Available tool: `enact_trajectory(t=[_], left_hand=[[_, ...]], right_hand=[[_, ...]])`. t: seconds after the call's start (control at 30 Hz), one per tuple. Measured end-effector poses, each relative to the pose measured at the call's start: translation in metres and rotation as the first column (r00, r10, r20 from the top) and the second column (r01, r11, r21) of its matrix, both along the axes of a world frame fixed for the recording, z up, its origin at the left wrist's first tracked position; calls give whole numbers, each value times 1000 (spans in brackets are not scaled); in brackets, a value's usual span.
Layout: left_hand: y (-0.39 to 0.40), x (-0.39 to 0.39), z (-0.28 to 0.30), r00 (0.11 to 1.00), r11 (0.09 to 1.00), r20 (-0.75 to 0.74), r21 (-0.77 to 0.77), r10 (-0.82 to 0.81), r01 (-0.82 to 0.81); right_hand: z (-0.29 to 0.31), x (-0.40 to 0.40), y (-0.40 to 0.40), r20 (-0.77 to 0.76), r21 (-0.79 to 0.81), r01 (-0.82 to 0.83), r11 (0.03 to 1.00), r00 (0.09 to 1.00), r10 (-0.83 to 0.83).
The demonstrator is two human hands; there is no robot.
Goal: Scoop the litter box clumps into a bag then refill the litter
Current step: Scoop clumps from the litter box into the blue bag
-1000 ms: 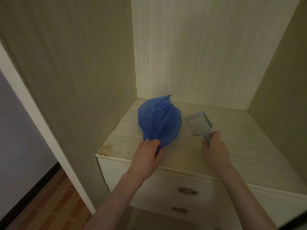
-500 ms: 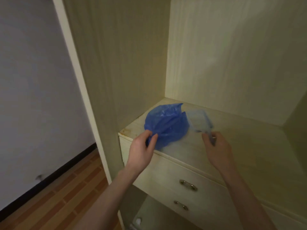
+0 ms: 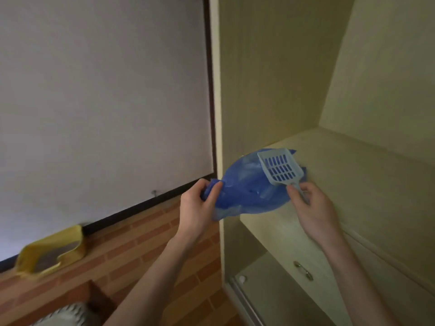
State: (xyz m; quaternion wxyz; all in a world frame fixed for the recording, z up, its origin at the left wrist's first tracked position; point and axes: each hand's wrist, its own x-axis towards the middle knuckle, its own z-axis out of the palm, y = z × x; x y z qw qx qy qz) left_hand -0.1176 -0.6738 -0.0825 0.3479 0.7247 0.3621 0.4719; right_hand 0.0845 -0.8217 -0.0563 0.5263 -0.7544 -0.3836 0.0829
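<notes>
Gripping a bunched end of the blue bag (image 3: 244, 191) with the left hand (image 3: 196, 208), just past the left front corner of the wardrobe shelf (image 3: 353, 184). Pinching the handle of the pale slotted scoop (image 3: 280, 167) in the right hand (image 3: 315, 208), scoop head raised over the bag. Showing a yellow litter box (image 3: 50, 251) on the brick-patterned floor (image 3: 146, 243) by the wall, well apart.

One blue bag (image 3: 244, 191), one slotted scoop (image 3: 280, 167), one yellow litter box (image 3: 50, 250), two hands, one drawer handle (image 3: 303, 270)

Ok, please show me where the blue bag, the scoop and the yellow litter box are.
blue bag (image 3: 244, 191): head view, middle of the crumpled plastic.
scoop (image 3: 280, 167): head view, slotted blade.
yellow litter box (image 3: 70, 234): head view, upper rim.
</notes>
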Motion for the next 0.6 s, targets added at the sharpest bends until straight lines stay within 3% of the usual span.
enact_trajectory(t=[0.27, 0.47, 0.6], left_hand=[[21, -113, 3, 977, 977, 1, -17, 212, -212], [29, -170, 0, 971, 971, 50, -62, 236, -233], [43, -192, -16, 969, 956, -29, -161, 245, -247]], right_hand=[[0, -77, 59, -24, -35, -248, 968, 969, 247], [-1, -128, 94, -33, -63, -361, 930, 932, 360], [-8, -156, 110, -95, -93, -419, 903, 907, 411]])
